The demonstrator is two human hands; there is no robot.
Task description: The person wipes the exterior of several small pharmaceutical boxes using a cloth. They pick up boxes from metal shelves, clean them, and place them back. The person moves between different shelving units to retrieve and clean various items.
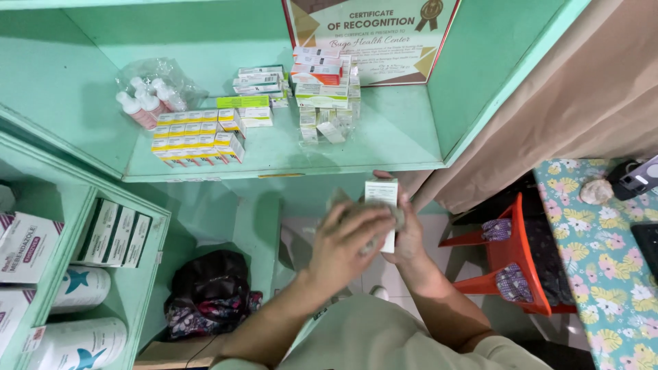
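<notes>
The right hand (410, 236) holds a small white box (382, 195) upright, its long axis running up and down in the view, top end toward the shelf (384, 147) edge just above it; the fingers are closed round the box's lower half from the right, so only the upper part and a sliver at the bottom show; the left hand (349, 243) lies across the front of the box, fingers curled loosely over a grey cloth (340, 199) pressed against the box's face; how firmly it grips the cloth I cannot tell. The box sits in mid-air below the green shelf, in front of the person's chest.

On the shelf above: a block of yellow-and-white cartons (195, 137) to the left; a clear bag of pink bottles (147, 99) behind them; stacks of white and orange cartons (322, 79) in the middle, leaning against a framed certificate (370, 38). To the left, a lower shelf unit holds dark-edged boxes (113, 233) and white tubs (82, 288); a dark bag (209, 294) rests on the floor beneath. To the right stand an orange plastic chair (510, 257) and a table with a floral cloth (603, 274); a beige curtain (548, 103) hangs behind. Nothing stands between the box and the shelf edge.
</notes>
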